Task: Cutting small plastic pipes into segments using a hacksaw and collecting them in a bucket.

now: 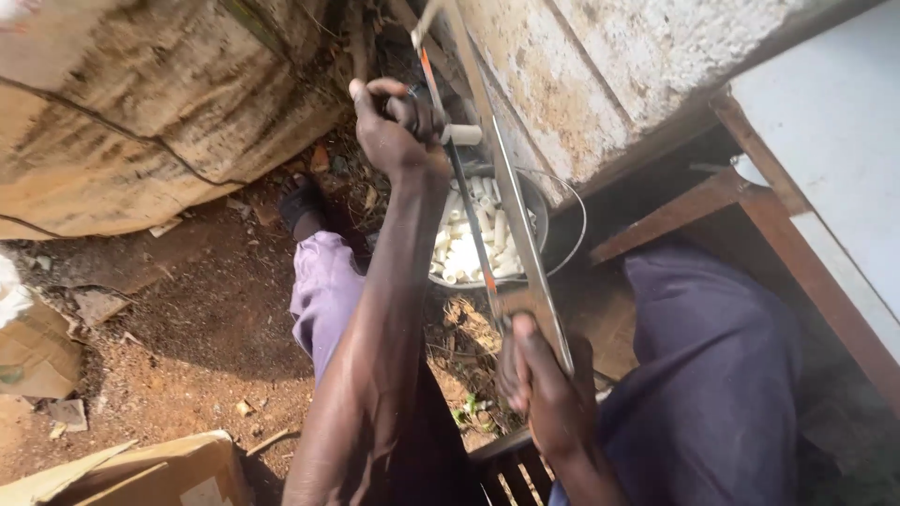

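Nearest the camera sit the person's knees, in purple trousers (712,394), with a slatted wooden stool (511,468) between them. Just beyond, the right hand (539,379) is wrapped tight around the near end of a hacksaw (506,197), fingers curled shut on the handle. From there the frame and its thin blade run away toward the far side. Out at arm's length the left hand (394,126) is closed on a short white pipe (461,134), pinching it right where the blade crosses; I think the pipe is braced against something, but the hand hides the support.

Under the saw, on the red dirt (187,347), stands a dark bowl (544,211) holding many short white offcuts (469,239). Cardboard (141,468) lies near left. A weathered log (141,103) is far left, a rough wall (600,66) far right, and a wooden bench (778,244) to the right.

The main risk, as I judge it, is to the left fingers: they sit just beside the blade, and a jump or slip of the saw on the round, smooth pipe could catch them. A loose hold could also let the pipe roll and skew the cut.
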